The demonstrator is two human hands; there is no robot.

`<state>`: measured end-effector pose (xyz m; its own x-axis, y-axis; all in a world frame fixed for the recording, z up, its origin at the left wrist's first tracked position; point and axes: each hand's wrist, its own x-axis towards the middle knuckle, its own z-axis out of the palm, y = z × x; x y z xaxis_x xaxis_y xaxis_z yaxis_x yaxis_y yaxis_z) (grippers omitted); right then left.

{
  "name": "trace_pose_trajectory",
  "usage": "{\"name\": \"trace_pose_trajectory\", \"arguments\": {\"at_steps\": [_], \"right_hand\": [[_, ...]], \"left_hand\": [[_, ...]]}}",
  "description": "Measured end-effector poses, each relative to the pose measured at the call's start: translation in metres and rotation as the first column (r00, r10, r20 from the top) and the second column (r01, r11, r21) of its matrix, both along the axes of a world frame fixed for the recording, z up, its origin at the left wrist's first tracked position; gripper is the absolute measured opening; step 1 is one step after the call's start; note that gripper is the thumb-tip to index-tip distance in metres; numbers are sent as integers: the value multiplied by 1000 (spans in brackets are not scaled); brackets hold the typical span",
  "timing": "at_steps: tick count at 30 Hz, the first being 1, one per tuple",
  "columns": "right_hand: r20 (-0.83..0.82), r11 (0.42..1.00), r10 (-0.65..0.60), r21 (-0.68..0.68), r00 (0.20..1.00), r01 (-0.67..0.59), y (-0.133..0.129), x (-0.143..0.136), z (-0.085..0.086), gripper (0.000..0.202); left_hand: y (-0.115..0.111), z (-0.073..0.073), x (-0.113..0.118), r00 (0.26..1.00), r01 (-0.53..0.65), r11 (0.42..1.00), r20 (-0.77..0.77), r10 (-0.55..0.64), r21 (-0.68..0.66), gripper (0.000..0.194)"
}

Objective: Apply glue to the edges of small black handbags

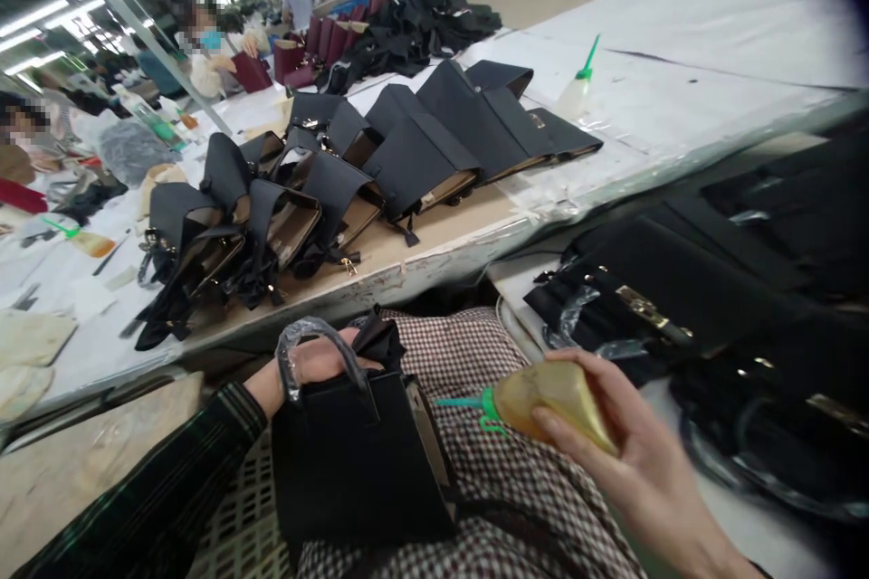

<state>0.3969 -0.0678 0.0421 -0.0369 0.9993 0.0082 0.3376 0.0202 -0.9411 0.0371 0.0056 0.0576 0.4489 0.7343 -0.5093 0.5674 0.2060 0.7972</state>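
A black handbag rests on the person's checkered lap, its plastic-wrapped handle standing up. My left hand reaches under that handle and is closed on the bag's top edge, beside a bunch of black material; the fingertips are partly hidden. In my right hand is a squeeze bottle of yellowish liquid. Its green nozzle points left toward the bag's open side, a small gap away from it.
Several black bags lie on the long white table ahead. Another glue bottle stands behind them; one lies at left. More black bags are at right. Across the table a person handles a maroon piece.
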Motion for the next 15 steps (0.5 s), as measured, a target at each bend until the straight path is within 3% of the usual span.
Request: {"name": "trace_pose_trajectory", "arguments": {"at_steps": [5, 15], "right_hand": [[62, 991, 113, 71, 992, -117, 11, -4, -19, 48], [128, 951, 164, 241, 978, -191, 35, -21, -23, 50]], "left_hand": [[9, -22, 7, 1000, -23, 1000, 17, 23, -19, 38], [8, -33, 4, 994, -33, 996, 105, 41, -78, 48]]}}
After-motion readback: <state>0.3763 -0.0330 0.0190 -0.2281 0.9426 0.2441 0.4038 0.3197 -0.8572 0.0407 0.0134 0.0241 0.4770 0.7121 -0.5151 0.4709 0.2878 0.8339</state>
